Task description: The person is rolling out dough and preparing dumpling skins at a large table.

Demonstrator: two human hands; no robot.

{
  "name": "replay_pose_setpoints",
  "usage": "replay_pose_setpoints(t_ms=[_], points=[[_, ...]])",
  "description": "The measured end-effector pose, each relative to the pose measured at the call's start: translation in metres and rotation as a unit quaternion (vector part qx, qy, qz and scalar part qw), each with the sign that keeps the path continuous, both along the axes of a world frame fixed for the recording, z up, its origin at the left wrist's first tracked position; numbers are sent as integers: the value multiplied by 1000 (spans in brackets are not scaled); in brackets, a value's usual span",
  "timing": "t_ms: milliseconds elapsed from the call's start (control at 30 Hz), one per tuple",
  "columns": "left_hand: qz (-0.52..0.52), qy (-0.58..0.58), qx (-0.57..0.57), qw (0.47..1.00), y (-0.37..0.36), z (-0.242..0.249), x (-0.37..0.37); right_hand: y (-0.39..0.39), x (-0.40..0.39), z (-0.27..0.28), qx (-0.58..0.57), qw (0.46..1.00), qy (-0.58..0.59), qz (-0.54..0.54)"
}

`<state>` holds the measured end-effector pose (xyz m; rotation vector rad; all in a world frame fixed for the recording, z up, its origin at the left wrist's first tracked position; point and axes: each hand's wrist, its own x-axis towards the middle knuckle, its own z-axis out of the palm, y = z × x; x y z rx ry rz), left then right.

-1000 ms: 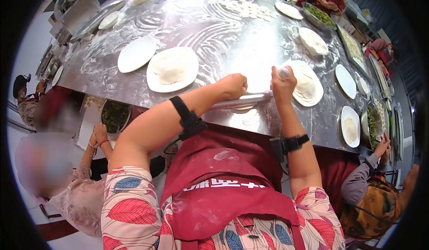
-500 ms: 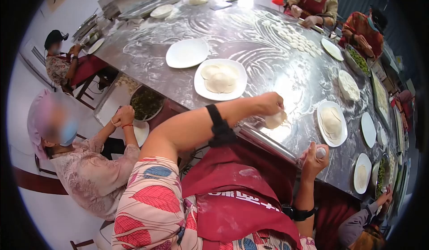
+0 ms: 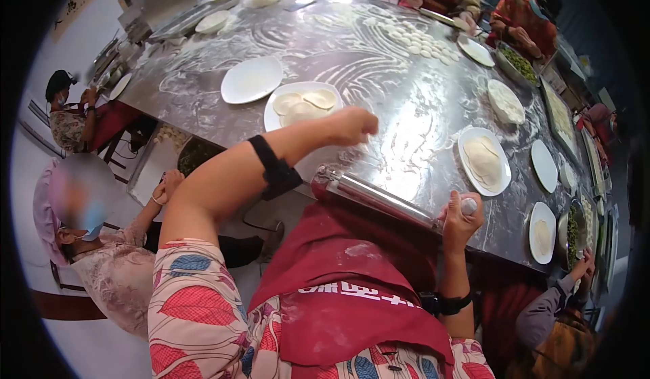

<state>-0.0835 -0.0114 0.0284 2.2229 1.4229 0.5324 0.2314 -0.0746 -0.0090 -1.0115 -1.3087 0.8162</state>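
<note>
My right hand (image 3: 462,222) is wrapped around the end handle of a steel rolling pin (image 3: 389,199), which lies along the table's near edge. Its other end, to the left, is free. My left hand (image 3: 352,127) hovers over the table just right of a white square plate (image 3: 269,123), fingers loosely bent and somewhat blurred, with no wrapper visible in them. On that plate lie several round dough wrappers (image 3: 298,113), partly hidden behind my forearm. Another plate of stacked wrappers (image 3: 484,159) stands beyond my right hand.
The floured steel table (image 3: 325,47) carries a bare white plate (image 3: 252,80), a flour plate (image 3: 506,101) and small dough rounds (image 3: 423,44). A bowl of green filling (image 3: 518,66) stands far right. Co-workers sit around, one close at left (image 3: 115,264).
My left hand has moved left and let go of the dough wrapper it held; a wrapper now lies at the plate's upper right. The right hand keeps its grip. The whole view has shifted.
</note>
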Motion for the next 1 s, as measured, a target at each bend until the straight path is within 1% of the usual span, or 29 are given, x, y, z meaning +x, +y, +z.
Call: replay_pose_setpoints(t_ms=[33,67,133,233,433,500,600,633,667,733,800,867,900,933,967,1000], points=[[-28,-7,-31,999,0,-4,12,0,0,0,3,1000,-1,1],[-17,25,-51,998,-1,-7,23,0,1,0,4,1000,-3,2],[-27,51,-100,993,1,-9,35,-2,2,0,9,1000,-8,4],[-22,55,-127,990,1,-7,41,-2,2,0,15,1000,-12,5],[24,99,-113,988,-8,-12,57,0,3,-4,5,1000,-11,0],[20,109,-110,988,-7,-16,62,-3,0,1,0,1000,-11,-7],[37,143,-104,984,-10,-15,64,-5,-1,1,-45,999,19,-21],[38,142,-111,983,-10,-16,63,-6,-1,0,-33,999,-5,-23],[12,154,-102,983,-9,-16,59,-1,1,-7,0,999,-22,-31],[20,58,-75,995,-17,-10,40,-3,2,-3,-8,1000,-15,-12],[19,34,-51,998,-30,10,13,-5,-1,1,-23,1000,-2,-12],[14,7,-46,999,-49,19,-19,1,-2,-2,8,1000,-2,2],[63,-15,-80,995,-67,31,-32,3,-1,-3,10,1000,-4,7],[62,-28,-73,995,-81,36,-48,3,2,-5,10,1000,-6,10],[105,-65,-135,983,-98,48,-56,4,2,-3,10,1000,-3,20],[137,-79,-182,971,-110,48,-66,5,2,-4,5,1000,-1,24]])
